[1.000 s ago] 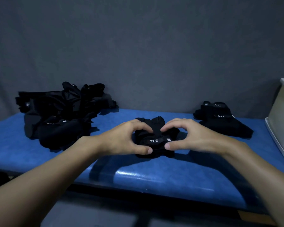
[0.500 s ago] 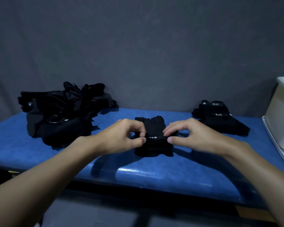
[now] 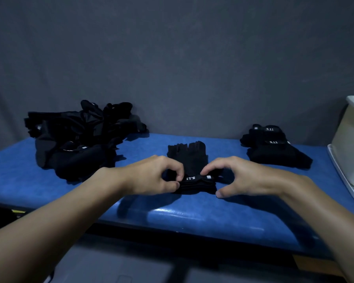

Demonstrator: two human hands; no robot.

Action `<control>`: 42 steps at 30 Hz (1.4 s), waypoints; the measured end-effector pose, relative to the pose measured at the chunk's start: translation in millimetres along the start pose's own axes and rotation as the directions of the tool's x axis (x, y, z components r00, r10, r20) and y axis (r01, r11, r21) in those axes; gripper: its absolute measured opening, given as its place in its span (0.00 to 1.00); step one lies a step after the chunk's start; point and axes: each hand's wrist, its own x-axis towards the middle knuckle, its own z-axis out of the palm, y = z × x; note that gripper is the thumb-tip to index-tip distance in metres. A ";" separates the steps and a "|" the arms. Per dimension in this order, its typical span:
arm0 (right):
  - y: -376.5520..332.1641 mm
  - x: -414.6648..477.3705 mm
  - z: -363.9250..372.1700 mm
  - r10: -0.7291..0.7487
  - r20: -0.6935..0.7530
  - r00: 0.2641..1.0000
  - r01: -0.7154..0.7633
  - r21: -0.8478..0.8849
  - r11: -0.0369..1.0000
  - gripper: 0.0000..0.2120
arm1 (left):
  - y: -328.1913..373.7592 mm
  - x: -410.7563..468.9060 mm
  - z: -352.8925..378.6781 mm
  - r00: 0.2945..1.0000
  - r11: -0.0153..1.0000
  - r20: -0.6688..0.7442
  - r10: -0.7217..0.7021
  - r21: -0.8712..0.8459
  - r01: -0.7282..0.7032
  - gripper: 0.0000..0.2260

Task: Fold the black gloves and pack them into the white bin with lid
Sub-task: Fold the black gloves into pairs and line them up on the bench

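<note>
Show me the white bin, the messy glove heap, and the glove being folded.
white bin (image 3: 349, 144): head view, side wall.
glove heap (image 3: 76, 144): head view, pile's middle.
glove being folded (image 3: 189, 155): head view, finger end.

Left hand (image 3: 155, 176) and right hand (image 3: 239, 176) gripped a black fingerless fabric glove (image 3: 189, 158) on a blue padded counter (image 3: 192, 217).
Both pinched its folded near cuff, where the white "5.11" label showed. A loose heap of black gloves (image 3: 76, 139) lay far left, a folded black glove stack (image 3: 274, 150) lay right, and a white plastic bin (image 3: 352, 144) stood at the right edge.
</note>
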 end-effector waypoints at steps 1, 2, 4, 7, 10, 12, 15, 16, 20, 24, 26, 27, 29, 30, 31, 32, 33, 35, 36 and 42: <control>0.7 0.3 0.4 -0.001 0.000 1.000 0.001 -0.016 1.000 0.24 | 0.1 -0.3 -0.3 1.000 1.000 0.006 -0.002 0.005 0.002 0.09; 1.7 0.7 1.0 -0.001 -0.006 1.000 0.001 -0.024 1.000 0.23 | 0.2 -0.4 -0.4 1.000 1.000 0.012 -0.004 0.011 0.003 0.10; 2.8 1.2 2.3 -0.009 -0.033 0.999 0.008 -0.026 1.000 0.22 | 0.1 -0.8 -0.7 1.000 1.000 0.027 -0.012 0.012 0.012 0.13; 3.9 1.2 4.0 -0.053 -0.064 0.997 0.053 -0.009 0.999 0.17 | -0.6 -1.4 -0.9 0.999 1.000 0.034 -0.028 -0.007 0.029 0.17; -0.7 -1.9 3.1 -0.087 -0.083 0.993 0.091 0.046 0.995 0.11 | -3.5 -1.8 1.1 0.999 0.997 0.004 -0.038 -0.062 0.038 0.20; -1.5 -2.8 3.4 -0.088 -0.110 0.990 0.095 0.058 0.994 0.09 | -7.1 -2.2 3.2 0.998 0.993 -0.034 -0.046 -0.111 0.042 0.23; 2.9 0.4 4.7 -0.041 -0.188 0.981 0.059 0.088 0.994 0.07 | -10.4 -1.8 5.7 0.996 0.988 -0.076 -0.039 -0.152 0.027 0.28; 4.1 2.2 4.6 -0.026 -0.212 0.977 0.049 0.105 0.993 0.07 | -10.3 -1.0 6.4 0.995 0.986 -0.092 -0.032 -0.164 0.016 0.28; 7.6 7.6 3.6 0.006 -0.286 0.958 0.054 0.204 0.977 0.12 | -8.2 2.0 5.9 0.983 0.957 -0.169 -0.066 -0.290 0.015 0.10; 8.2 10.0 5.4 0.052 -0.322 0.945 0.051 0.304 0.951 0.16 | -2.6 3.5 5.5 0.964 0.917 -0.221 -0.148 -0.396 0.050 0.08; 9.1 9.8 5.2 0.046 -0.314 0.948 0.100 0.434 0.896 0.11 | -3.4 5.2 6.1 0.951 0.892 -0.235 -0.198 -0.445 0.076 0.12; 9.7 10.2 5.0 0.038 -0.295 0.955 0.120 0.500 0.858 0.10 | -4.8 6.5 6.1 0.945 0.876 -0.243 -0.221 -0.476 0.083 0.13; 11.7 12.7 6.6 0.032 -0.280 0.959 0.137 0.560 0.817 0.13 | -6.5 9.9 7.7 0.932 0.845 -0.258 -0.255 -0.528 0.085 0.16; 12.7 15.0 8.8 0.048 -0.293 0.955 0.130 0.556 0.821 0.14 | -6.9 12.1 8.8 0.925 0.833 -0.269 -0.269 -0.547 0.083 0.17; 13.4 17.8 11.6 0.074 -0.312 0.947 0.117 0.551 0.826 0.13 | -7.0 14.4 9.8 0.917 0.826 -0.285 -0.280 -0.557 0.079 0.16; 13.9 21.1 14.4 0.100 -0.331 0.938 0.102 0.542 0.834 0.11 | -7.0 16.9 10.9 0.909 0.824 -0.304 -0.286 -0.562 0.072 0.14; 12.9 24.0 17.1 0.125 -0.346 0.930 0.089 0.540 0.837 0.10 | -6.8 19.1 12.0 0.897 0.826 -0.327 -0.297 -0.559 0.070 0.13; 11.0 31.0 21.8 0.159 -0.389 0.907 0.071 0.514 0.855 0.08 | -9.1 24.6 14.6 0.868 0.836 -0.374 -0.328 -0.542 0.083 0.11; 10.4 34.1 23.2 0.168 -0.418 0.893 0.064 0.486 0.872 0.08 | -12.8 27.9 16.4 0.854 0.840 -0.392 -0.342 -0.534 0.091 0.11; 16.0 48.1 30.5 0.192 -0.466 0.864 -0.049 0.303 0.952 0.22 | -25.4 35.5 21.9 0.817 0.883 -0.470 -0.336 -0.460 0.099 0.18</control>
